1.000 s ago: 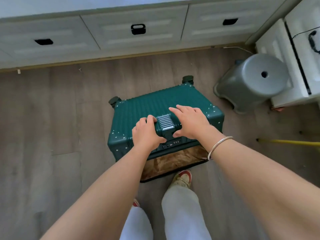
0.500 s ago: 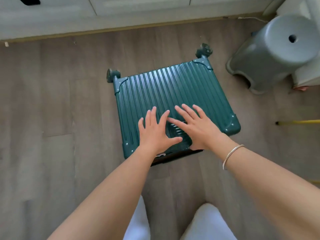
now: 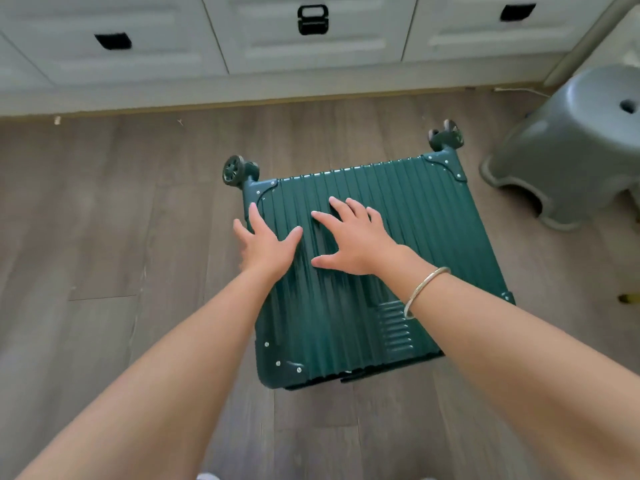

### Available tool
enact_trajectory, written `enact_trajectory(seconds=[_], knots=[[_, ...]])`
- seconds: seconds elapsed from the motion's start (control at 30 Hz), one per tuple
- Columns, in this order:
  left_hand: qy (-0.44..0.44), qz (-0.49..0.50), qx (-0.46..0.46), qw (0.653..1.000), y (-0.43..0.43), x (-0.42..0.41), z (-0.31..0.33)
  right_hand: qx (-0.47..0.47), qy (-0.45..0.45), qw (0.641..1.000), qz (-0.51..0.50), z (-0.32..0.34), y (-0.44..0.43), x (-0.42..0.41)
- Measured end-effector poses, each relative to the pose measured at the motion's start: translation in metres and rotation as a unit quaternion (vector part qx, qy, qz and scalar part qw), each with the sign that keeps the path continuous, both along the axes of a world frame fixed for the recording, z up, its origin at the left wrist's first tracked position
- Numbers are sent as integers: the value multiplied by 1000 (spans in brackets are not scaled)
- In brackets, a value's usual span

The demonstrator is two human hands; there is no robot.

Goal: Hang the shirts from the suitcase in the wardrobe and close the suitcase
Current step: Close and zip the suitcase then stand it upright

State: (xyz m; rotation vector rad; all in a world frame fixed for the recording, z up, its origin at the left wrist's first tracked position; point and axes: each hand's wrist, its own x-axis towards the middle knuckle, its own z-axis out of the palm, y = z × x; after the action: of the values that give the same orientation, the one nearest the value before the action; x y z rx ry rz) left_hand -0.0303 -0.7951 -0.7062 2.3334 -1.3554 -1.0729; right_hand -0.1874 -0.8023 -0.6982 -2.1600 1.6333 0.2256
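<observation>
A dark green ribbed suitcase (image 3: 426, 244) lies flat and closed on the wooden floor, its wheels pointing toward the far drawers. My left hand (image 3: 265, 242) lies with spread fingers on the lid near its left edge. My right hand (image 3: 353, 242), a silver bangle on the wrist, presses flat on the middle of the lid. Neither hand grips anything. No shirts are in view.
White drawers (image 3: 304, 53) with black handles run along the far wall. A grey plastic stool (image 3: 568, 143) stands to the right of the suitcase. A yellow object (image 3: 628, 298) shows at the right edge. Wooden floor (image 3: 104, 237) stretches to the left.
The lid came down from half open to fully shut. Both hands slid from the handle end further up the lid, fingers spreading flat.
</observation>
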Motion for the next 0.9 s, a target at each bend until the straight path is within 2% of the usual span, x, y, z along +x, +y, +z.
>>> enact_trajectory(seconds=[0.1, 0.23, 0.4, 0.67, 0.9], knots=[[67, 57, -42, 995, -30, 16, -12, -28, 4, 999, -40, -9, -15, 16], [141, 92, -19, 986, -48, 38, -28, -20, 30, 995, -92, -12, -15, 48], [129, 73, 30, 989, -47, 39, -19, 4, 19, 988, -155, -11, -7, 72], [170, 73, 55, 981, -62, 43, -24, 36, 21, 977, -208, -4, -9, 87], [186, 33, 87, 978, -55, 35, -8, 47, 17, 984, -168, 3, -11, 79]])
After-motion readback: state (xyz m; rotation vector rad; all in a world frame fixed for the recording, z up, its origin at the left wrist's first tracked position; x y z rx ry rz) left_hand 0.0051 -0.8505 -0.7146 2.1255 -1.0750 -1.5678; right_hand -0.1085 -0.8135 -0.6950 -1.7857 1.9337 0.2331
